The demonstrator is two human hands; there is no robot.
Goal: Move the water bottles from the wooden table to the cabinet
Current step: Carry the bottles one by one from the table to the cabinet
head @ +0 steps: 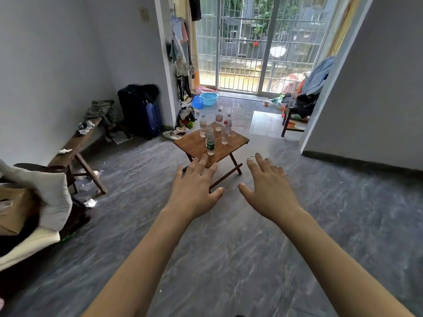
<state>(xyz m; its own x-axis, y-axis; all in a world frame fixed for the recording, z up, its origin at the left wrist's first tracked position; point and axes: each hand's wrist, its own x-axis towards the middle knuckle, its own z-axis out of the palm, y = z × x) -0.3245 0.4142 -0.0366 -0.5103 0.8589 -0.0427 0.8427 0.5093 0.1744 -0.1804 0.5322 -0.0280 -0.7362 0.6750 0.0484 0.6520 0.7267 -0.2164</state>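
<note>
Here, several water bottles (210, 140) are seen standing upright, clustered on the small wooden surface (194, 146) in mid-room, none apparently carried off yet. The left hand (194, 191) and right hand (269, 188) are held out toward them, fingers spread, nothing grasped and well short of the bottles. No cabinet is shown, so the whole transfer is judged outstanding.

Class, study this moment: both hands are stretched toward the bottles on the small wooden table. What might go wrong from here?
1. The water bottles stand close together, so grasping one may topple its neighbours.
2. The wooden table is a light folding type; a bump from the left hand or right hand might shake it.
3. No cabinet is in view.
</note>
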